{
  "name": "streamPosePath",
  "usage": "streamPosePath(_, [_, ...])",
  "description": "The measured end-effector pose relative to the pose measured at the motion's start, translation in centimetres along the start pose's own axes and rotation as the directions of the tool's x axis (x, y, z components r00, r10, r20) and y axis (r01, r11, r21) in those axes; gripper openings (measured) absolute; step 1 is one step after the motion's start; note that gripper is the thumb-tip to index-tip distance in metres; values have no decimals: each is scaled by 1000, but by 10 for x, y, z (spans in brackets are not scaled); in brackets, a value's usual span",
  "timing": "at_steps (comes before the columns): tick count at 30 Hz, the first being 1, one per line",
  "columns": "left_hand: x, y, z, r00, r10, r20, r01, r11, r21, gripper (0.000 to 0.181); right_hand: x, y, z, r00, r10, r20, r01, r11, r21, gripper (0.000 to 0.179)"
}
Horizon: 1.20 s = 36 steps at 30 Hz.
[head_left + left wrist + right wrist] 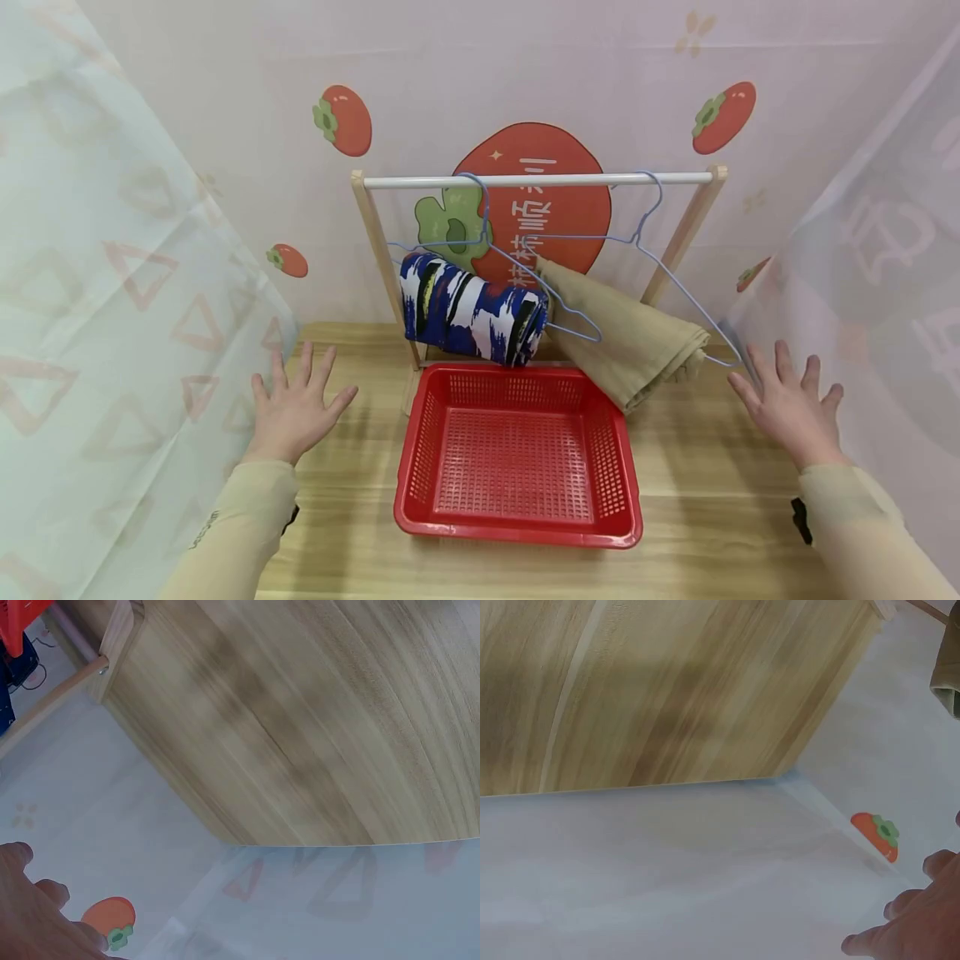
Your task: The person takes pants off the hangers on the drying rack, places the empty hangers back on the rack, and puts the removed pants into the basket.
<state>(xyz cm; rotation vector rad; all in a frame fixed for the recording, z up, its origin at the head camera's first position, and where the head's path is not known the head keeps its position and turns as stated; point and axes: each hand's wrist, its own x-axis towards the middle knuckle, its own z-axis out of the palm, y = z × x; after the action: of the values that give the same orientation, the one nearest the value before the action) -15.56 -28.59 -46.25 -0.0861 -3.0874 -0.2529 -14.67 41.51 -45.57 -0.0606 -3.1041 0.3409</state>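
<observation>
In the head view my left hand [294, 410] is spread over the left side of the table, fingers straight and holding nothing. My right hand [795, 407] is likewise spread at the right side, nearest the lower corner of a blue hanger [678, 283]. Over that hanger hangs a folded khaki cloth [622, 333]. A second blue hanger [486, 225] carries a folded cloth patterned in blue, white and black [472, 308]. Both hangers hook over the white rod of a wooden rack [540, 180]. Between the hands stands a red plastic basket [517, 537], with nothing inside.
Wooden posts [686, 229] hold up the rod at each end. The wooden table [705, 517] meets a printed cloth backdrop [585, 83] behind the rack. Similar cloth walls [97, 275] rise along the left and right sides, close to the hands.
</observation>
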Motion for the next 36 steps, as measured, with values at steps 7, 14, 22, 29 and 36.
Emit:
streamPosePath(7, [0,3,-1,1000,8,-1,-8,1000,14,84,1,3,-5,1000,9,18,-9,1000,-6,76])
streamPosePath(14, [2,5,-2,1000,5,9,-5,1000,17,85,1,3,-17,1000,12,4,-12,1000,-13,75])
streamPosePath(22, [7,10,-3,1000,11,30,-12,999,50,87,3,-4,-34,1000,2,-30,-2,1000,-9,74])
streamPosePath(29, [10,23,-2,996,17,83,-21,999,47,86,8,-16,-57,996,-17,-84,15,999,-30,74])
streamPosePath(36, [10,36,11,994,53,94,-48,997,-56,87,13,-47,-76,993,-44,-110,41,999,-31,74])
